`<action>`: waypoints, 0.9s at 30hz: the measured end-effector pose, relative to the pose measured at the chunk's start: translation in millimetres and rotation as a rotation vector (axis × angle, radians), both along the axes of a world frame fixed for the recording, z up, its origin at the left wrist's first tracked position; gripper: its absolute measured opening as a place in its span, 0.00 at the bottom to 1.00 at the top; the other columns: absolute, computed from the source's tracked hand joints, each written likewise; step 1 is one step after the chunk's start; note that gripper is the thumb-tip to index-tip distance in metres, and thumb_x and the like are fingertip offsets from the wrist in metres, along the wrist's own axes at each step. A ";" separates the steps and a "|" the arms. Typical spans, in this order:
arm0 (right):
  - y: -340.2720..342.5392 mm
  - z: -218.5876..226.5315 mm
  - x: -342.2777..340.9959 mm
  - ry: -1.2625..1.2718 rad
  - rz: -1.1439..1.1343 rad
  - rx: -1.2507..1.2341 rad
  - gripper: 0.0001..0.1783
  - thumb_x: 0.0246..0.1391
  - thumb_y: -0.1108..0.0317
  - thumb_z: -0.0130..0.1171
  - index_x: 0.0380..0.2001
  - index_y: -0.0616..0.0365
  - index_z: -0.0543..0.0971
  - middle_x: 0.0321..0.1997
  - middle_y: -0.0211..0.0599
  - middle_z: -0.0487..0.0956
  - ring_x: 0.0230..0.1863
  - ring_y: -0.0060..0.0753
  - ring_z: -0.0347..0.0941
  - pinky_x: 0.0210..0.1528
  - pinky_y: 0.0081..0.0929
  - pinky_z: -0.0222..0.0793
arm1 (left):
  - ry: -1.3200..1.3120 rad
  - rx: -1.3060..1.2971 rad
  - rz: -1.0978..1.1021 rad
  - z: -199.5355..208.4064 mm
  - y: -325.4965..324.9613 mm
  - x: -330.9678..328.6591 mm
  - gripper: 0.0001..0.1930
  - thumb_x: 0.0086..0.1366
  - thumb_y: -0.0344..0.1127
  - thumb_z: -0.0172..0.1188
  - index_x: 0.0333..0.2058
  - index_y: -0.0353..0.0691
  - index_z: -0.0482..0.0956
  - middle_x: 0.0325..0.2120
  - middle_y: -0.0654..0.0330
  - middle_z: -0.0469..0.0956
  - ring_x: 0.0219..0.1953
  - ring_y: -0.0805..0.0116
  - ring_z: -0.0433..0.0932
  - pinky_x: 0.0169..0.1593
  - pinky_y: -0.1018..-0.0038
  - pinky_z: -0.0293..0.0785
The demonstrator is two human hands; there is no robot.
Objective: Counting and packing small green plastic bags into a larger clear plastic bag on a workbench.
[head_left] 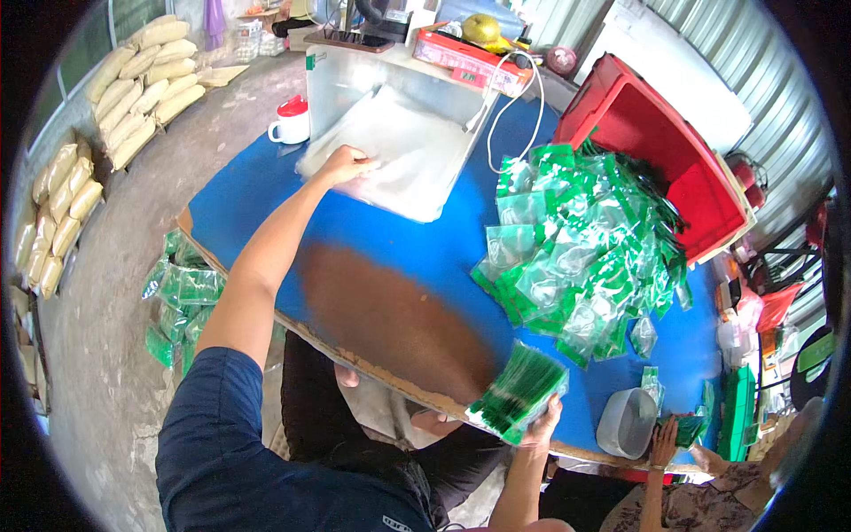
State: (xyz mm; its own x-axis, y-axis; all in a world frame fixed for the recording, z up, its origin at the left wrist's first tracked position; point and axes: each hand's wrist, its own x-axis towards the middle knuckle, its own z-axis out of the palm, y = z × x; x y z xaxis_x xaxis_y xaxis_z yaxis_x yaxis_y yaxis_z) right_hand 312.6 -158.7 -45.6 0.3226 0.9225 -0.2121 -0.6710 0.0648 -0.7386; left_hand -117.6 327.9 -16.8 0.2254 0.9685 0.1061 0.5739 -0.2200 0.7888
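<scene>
My left hand reaches far over the table, its fingers closed in a pinch on a clear plastic bag at the near left side of a stack of clear plastic bags. Near the table's front edge, my right hand grips a thick bundle of green-and-clear packets, fanned at its upper side. Beyond it to the right spreads a large loose heap of similar green-and-clear packets. Part of the right hand is hidden behind the bundle.
A red crate lies tipped behind the heap. A co-worker's hands hold green packets beside a whitish tub at right. A red-lidded white mug stands far left. More green packets lie beyond the left edge.
</scene>
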 end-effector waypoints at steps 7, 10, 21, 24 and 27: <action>-0.4 1.3 -2.7 -0.016 0.009 -0.009 0.38 0.46 0.46 0.70 0.56 0.56 0.74 0.53 0.36 0.79 0.53 0.41 0.76 0.57 0.45 0.73 | 0.017 0.145 -0.087 -12.1 12.8 -13.7 0.14 0.57 0.43 0.70 0.32 0.37 0.86 0.26 0.57 0.85 0.29 0.71 0.81 0.37 0.74 0.75; -1.0 -3.7 -3.8 -0.093 -0.059 -0.030 0.37 0.48 0.44 0.68 0.56 0.55 0.73 0.53 0.35 0.78 0.51 0.42 0.76 0.55 0.45 0.73 | -0.031 0.186 0.008 1.0 12.4 -6.2 0.13 0.57 0.40 0.69 0.28 0.35 0.84 0.24 0.54 0.83 0.27 0.67 0.80 0.35 0.72 0.74; 6.7 6.0 -5.4 -0.013 -0.227 0.083 0.34 0.55 0.43 0.59 0.57 0.57 0.72 0.52 0.40 0.79 0.48 0.45 0.78 0.51 0.46 0.76 | 0.119 1.099 0.166 158.5 -124.4 54.9 0.08 0.61 0.34 0.65 0.27 0.38 0.79 0.27 0.55 0.78 0.28 0.54 0.79 0.33 0.64 0.73; 11.3 11.6 -3.9 0.037 -0.173 0.103 0.35 0.56 0.44 0.59 0.59 0.56 0.70 0.54 0.38 0.77 0.52 0.43 0.76 0.55 0.44 0.73 | 0.211 1.038 -0.021 185.7 -197.2 63.3 0.07 0.61 0.34 0.66 0.29 0.37 0.80 0.25 0.57 0.77 0.26 0.61 0.77 0.31 0.68 0.73; 17.7 7.0 -4.2 0.077 -0.136 0.112 0.35 0.56 0.45 0.59 0.60 0.56 0.70 0.56 0.37 0.76 0.53 0.43 0.75 0.57 0.44 0.72 | 0.257 0.760 -0.107 191.8 -247.8 57.7 0.08 0.62 0.34 0.67 0.31 0.34 0.81 0.21 0.60 0.76 0.22 0.73 0.73 0.28 0.75 0.70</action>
State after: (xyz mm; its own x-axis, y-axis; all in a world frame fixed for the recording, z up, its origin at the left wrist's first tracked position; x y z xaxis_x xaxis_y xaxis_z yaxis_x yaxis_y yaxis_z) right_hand 308.3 -141.0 -38.6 0.4324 0.8908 -0.1400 -0.7051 0.2373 -0.6682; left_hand -59.9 80.2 175.0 0.4196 0.6242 0.6590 0.6623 -0.7070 0.2480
